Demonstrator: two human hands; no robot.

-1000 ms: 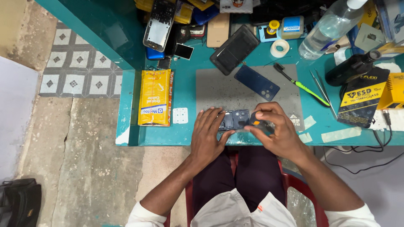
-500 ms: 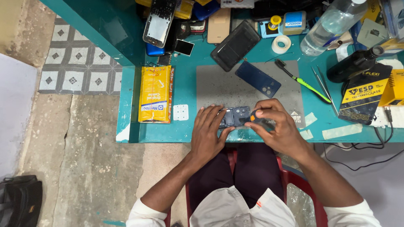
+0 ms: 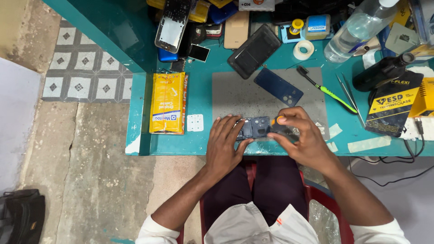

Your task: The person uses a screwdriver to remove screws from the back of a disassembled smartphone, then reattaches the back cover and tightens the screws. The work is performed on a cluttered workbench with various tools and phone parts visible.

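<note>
Yellow packet [image 3: 167, 103]: flat on teal bench [image 3: 203, 140], left of grey mat [image 3: 244, 97].
Left hand [image 3: 224, 145]: fingers spread flat, pressing down the left end of the opened phone [image 3: 253, 128] at the mat's near edge.
Right hand [image 3: 302, 135]: fingertips pinched on a small orange-tipped tool [image 3: 279, 121] over the phone's right end.
Blue back cover [image 3: 278, 86]: on mat, beyond.

I note a yellow packet [image 3: 167, 103] lying left on the tabletop [image 3: 203, 140], a dark blue back cover [image 3: 278, 86] farther off, a green-handled brush [image 3: 323, 87] beside it, and a clear bottle [image 3: 357, 29] far right.
</note>
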